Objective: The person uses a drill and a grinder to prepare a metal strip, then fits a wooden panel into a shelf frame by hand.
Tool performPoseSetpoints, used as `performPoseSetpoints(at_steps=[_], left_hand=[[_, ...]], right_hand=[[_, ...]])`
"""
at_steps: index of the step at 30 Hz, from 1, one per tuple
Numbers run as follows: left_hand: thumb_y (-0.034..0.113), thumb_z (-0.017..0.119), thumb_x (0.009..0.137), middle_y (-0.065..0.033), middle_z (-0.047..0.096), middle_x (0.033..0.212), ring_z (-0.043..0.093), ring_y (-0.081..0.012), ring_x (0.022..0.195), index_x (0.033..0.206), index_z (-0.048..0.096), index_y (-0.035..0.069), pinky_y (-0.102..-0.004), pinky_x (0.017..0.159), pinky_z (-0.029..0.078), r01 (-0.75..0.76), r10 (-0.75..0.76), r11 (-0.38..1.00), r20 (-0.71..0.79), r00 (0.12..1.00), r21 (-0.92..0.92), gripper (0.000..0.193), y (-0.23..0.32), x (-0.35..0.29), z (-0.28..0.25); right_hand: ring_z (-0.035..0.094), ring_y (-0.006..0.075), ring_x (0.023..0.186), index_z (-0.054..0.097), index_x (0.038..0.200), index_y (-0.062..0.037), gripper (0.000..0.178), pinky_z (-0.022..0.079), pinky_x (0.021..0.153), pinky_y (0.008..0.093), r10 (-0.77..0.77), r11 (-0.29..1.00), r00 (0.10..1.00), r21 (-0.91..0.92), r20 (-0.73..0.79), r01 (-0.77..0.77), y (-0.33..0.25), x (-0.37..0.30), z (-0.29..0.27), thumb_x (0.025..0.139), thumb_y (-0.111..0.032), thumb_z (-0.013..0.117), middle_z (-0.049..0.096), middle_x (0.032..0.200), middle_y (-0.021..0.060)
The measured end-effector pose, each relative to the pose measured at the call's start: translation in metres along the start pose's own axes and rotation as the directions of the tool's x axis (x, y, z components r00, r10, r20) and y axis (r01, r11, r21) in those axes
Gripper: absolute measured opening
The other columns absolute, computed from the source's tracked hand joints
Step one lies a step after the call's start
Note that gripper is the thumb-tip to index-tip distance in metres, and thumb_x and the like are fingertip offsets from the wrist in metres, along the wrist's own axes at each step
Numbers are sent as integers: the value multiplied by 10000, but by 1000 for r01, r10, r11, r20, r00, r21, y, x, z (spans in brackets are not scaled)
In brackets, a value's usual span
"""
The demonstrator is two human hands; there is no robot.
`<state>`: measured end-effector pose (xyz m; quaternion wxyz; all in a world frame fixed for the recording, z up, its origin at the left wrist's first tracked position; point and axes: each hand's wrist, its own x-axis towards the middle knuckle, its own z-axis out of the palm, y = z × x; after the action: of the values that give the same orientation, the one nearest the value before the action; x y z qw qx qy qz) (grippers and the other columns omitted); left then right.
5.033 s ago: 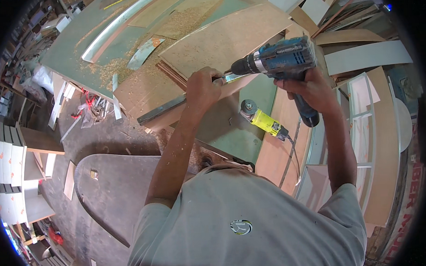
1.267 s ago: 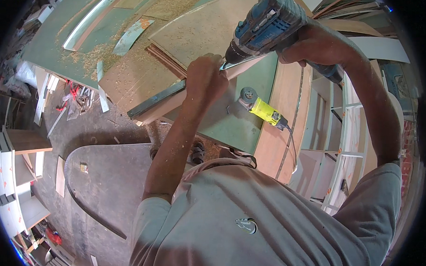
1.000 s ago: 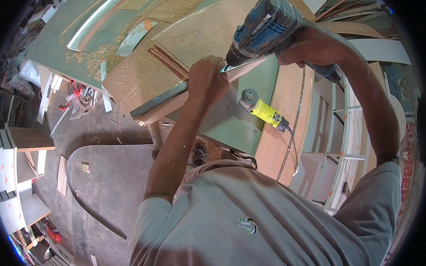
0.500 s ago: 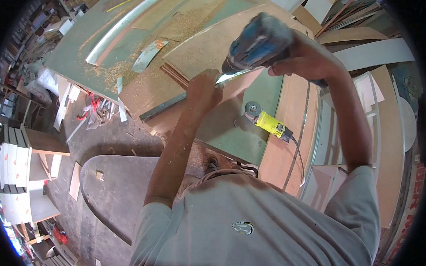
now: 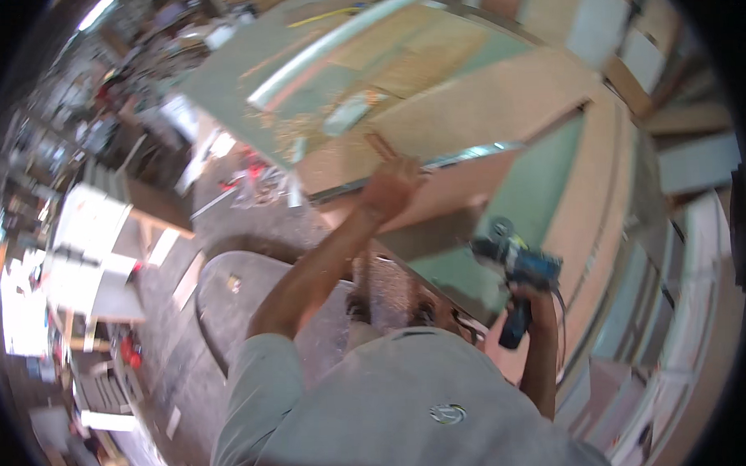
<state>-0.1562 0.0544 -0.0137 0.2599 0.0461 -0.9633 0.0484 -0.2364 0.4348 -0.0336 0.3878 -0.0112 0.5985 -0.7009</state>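
Observation:
My right hand (image 5: pixel 536 304) grips the handle of a blue and black cordless drill (image 5: pixel 532 267), low over the right side of the bench. Behind the drill an angle grinder (image 5: pixel 501 227) is mostly hidden; its disc end shows. My left hand (image 5: pixel 394 185) is closed at the edge of a wooden panel (image 5: pixel 475 96), its fingers blurred. A shiny metal strip (image 5: pixel 473 153) runs along that edge on both sides of the hand. Thin wooden sticks (image 5: pixel 379 144) lie on the panel just beyond my fingers.
The green bench top (image 5: pixel 543 165) carries sawdust, a long pale curved strip (image 5: pixel 326 52) and a small pale offcut (image 5: pixel 351 113). A curved dark board (image 5: pixel 248 295) lies low at the left. White cabinet parts (image 5: pixel 94 243) stand farther left. Pale panels (image 5: pixel 699 164) lean at the right.
My right hand has brought the drill away from the metal strip, down and toward me, over the grinder. My left hand stays at the panel edge. The whole view has shifted.

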Motion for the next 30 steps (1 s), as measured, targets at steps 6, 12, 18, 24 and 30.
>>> performPoseSetpoints(at_steps=[6, 12, 18, 24, 30], left_hand=[[368, 652, 931, -130, 644, 919, 685, -269, 797, 1106, 608, 15, -394, 632, 554, 167, -156, 979, -99, 983, 115, 396, -12, -32, -95], [258, 680, 908, -155, 643, 963, 670, -347, 779, 1160, 569, 0, -448, 640, 560, 593, -582, 805, -220, 783, -22, 377, -11, -159, -194], [207, 624, 952, -193, 647, 896, 671, -402, 739, 1071, 561, 5, -491, 639, 548, 842, -796, 537, -299, 527, 55, 242, 32, -328, -283], [211, 606, 974, -234, 667, 900, 654, -442, 807, 1049, 621, 2, -514, 682, 511, 983, -910, 186, -375, 175, 7, 222, 107, -520, -376], [217, 557, 999, -278, 631, 785, 623, -486, 798, 883, 620, -15, -539, 696, 487, 990, -888, -29, -451, -89, -138, 267, 178, -650, -477]], right_hand=[[614, 180, 561, 585, 1158, 26, 422, 523, 487, 295, 113, 992, 970, 24, 213, -121, 30, -13, 18, 752, 24, 701, 702, 896, 168], [614, 182, 554, 601, 1134, 11, 389, 516, 490, 299, 159, 967, 928, -244, 336, -77, 43, -5, 71, 756, -2, 692, 703, 889, 155], [629, 181, 573, 600, 1148, 4, 381, 529, 494, 301, 337, 921, 793, -354, 508, -165, 80, -25, 152, 777, -49, 671, 699, 923, 137], [644, 167, 605, 557, 1227, -4, 405, 570, 535, 294, 397, 915, 570, -263, 719, -307, 182, -87, 264, 850, -117, 653, 689, 986, 143], [648, 154, 674, 515, 1258, -11, 380, 585, 587, 299, 549, 688, 158, -336, 821, -643, 309, -189, 368, 964, -230, 614, 648, 1053, 150]])
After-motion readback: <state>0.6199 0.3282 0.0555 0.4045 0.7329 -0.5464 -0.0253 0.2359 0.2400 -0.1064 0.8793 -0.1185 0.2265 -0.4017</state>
